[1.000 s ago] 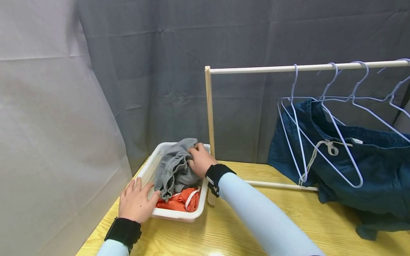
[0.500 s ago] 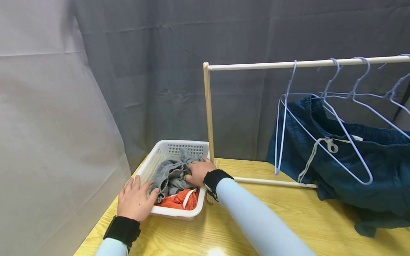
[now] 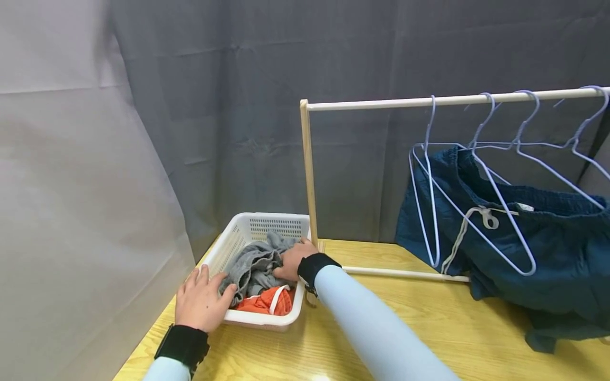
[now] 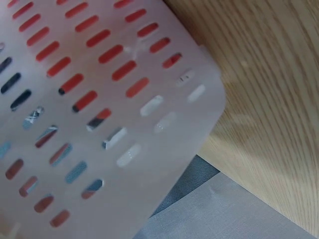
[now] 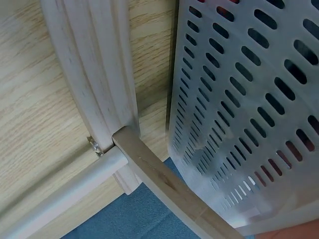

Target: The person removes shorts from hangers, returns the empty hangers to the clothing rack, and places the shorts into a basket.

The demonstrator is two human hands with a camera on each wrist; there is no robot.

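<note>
Left hand (image 3: 200,302): fingers spread flat over the near left rim of the white basket (image 3: 238,241).
Right hand (image 3: 292,259): fingers curled, gripping the grey garment (image 3: 252,267) inside the basket.
Orange garment (image 3: 262,302): under the grey one, at the basket's near side.
Basket: on the wooden table (image 3: 429,328), far left corner, just beside the rack post (image 3: 308,174).
Hangers (image 3: 476,174): on the rail, to the right.
Blue garment (image 3: 524,248): draped far right.

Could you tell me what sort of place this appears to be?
Probably a staged laundry workstation: a yellow wooden table, a white perforated plastic basket of clothes, and a pale wooden rack with wire hangers, against grey backdrop cloth.
</note>
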